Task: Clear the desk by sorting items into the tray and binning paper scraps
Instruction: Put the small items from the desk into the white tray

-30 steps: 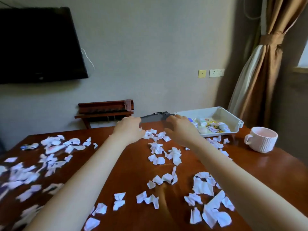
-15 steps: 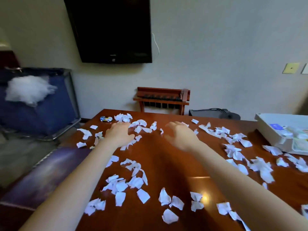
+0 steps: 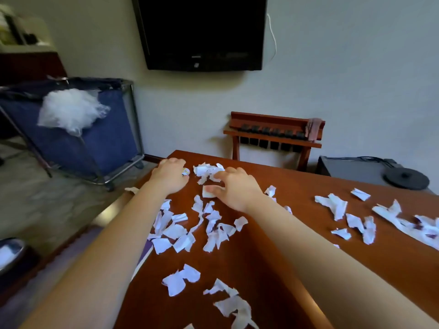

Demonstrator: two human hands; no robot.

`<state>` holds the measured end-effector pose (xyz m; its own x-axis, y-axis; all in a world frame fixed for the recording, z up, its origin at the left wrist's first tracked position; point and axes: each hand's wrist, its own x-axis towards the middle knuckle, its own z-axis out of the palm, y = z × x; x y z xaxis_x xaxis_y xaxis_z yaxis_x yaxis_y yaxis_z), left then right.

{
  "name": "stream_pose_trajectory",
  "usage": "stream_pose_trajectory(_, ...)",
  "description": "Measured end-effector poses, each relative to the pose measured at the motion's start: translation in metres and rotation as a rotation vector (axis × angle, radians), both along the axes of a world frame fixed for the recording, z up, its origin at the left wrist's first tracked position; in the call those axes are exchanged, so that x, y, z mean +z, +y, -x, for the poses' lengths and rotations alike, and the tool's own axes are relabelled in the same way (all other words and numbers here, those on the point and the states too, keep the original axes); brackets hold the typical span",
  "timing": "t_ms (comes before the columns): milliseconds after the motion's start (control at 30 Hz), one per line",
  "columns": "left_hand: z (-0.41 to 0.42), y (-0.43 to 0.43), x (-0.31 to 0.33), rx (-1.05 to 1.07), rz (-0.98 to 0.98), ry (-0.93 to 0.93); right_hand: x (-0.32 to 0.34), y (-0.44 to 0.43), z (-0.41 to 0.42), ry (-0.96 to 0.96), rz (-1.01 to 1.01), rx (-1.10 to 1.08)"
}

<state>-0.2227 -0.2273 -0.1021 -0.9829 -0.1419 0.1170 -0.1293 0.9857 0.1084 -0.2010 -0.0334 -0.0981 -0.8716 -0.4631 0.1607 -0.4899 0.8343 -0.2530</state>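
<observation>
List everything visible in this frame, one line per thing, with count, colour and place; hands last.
paper scraps: many, white, strewn over the desk
desk: one, reddish-brown wood, centre
small toy: one, multicoloured, far desk corner under the left hand
television: one, black, on the wall
cart: one, blue fabric with metal frame, left on the floor
plastic bag: one, white, on the cart
rack: one, wooden, by the wall
left hand: on the toy
right hand: on scraps
</observation>
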Motion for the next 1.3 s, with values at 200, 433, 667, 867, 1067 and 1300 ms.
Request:
stream_pose_trajectory(200,0.033,-0.013,-0.023,0.066,-0.106,-0.136,-0.010,-0.017,0.029,-0.058,-0.134,0.030)
stream_pose_trajectory(433,0.028,-0.003,-0.033,0.036,-0.012,-0.071,-0.021,-0.022,0.024,-0.086,-0.051,-0.013)
stream_pose_trajectory(667,0.001,0.013,-0.026,0.063,-0.048,0.017,-0.014,-0.011,0.009,-0.080,0.029,-0.043)
stream_pose_trajectory(867,-0.038,0.043,-0.003,0.003,-0.161,0.198,0.012,0.019,-0.022,-0.049,0.311,-0.064)
stream_pose_trajectory(1067,-0.098,0.104,0.031,-0.117,-0.202,0.293,0.033,0.076,-0.076,-0.026,0.433,-0.107)
stream_pose_trajectory(1300,-0.171,0.182,0.053,-0.250,-0.296,0.330,0.050,0.170,-0.164,0.002,0.481,-0.196)
